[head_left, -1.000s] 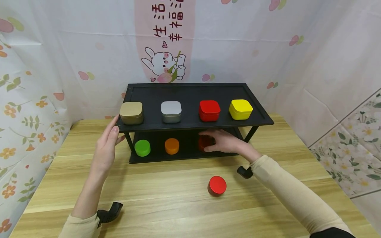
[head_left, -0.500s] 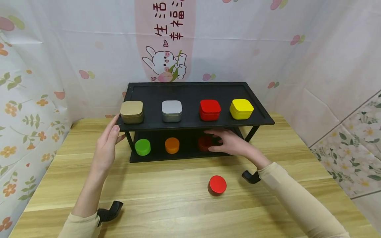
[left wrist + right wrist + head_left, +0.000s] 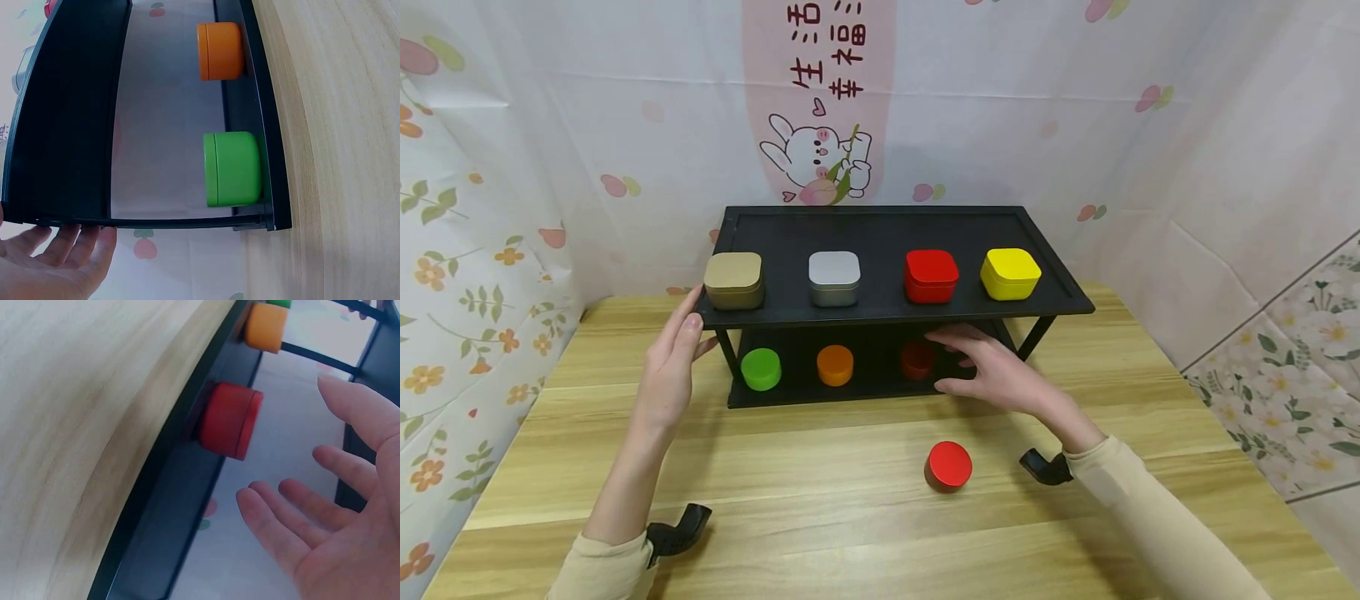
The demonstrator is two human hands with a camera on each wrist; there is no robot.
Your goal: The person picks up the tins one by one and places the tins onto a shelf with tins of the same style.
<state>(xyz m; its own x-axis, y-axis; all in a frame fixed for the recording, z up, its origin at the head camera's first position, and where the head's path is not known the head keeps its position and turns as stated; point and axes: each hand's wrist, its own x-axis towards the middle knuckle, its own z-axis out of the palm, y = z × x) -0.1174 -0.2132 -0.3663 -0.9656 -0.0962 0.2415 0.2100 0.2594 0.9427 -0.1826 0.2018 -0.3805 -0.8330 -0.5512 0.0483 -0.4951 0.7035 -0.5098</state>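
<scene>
At the left end of a black two-tier shelf (image 3: pixel 880 225), my left hand (image 3: pixel 667 371) holds the upper tier's front corner, thumb in front and fingers along the end. The left wrist view shows those fingers (image 3: pixel 81 247) against the shelf's end edge. My right hand (image 3: pixel 1000 367) is by the lower tier's right side, fingers spread and holding nothing. Just left of it, a dark red round tin (image 3: pixel 917 361) stands on the lower tier. In the right wrist view the red tin (image 3: pixel 231 420) is apart from the open fingers.
An orange tin (image 3: pixel 835 365) and a green tin (image 3: pixel 762 369) share the lower tier. On top stand gold (image 3: pixel 734 281), silver (image 3: pixel 835 278), red (image 3: pixel 931 276) and yellow (image 3: pixel 1011 273) square tins. Another red round tin (image 3: pixel 948 466) sits on the wooden table (image 3: pixel 820 500) in front.
My right hand has drawn back rightward from the red round tin on the lower tier, its fingers coming off it. The left hand keeps its place on the shelf.
</scene>
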